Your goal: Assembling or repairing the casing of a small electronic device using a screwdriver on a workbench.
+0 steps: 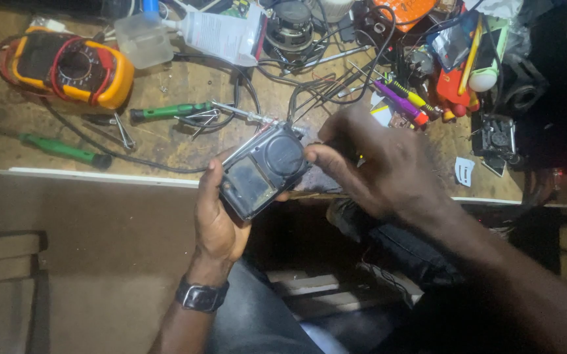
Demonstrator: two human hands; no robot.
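the left hand [218,219] cradles a small black radio [265,170] just off the workbench [185,85] edge, steadying it while the right hand [378,160] pinches its top corner.

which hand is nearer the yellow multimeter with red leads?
Left. The left hand holds the small black radio below and right of the yellow multimeter; the right hand lies farther right, touching the radio.

bare forearms; dark wristwatch [201,295], dark grey trousers [257,321]
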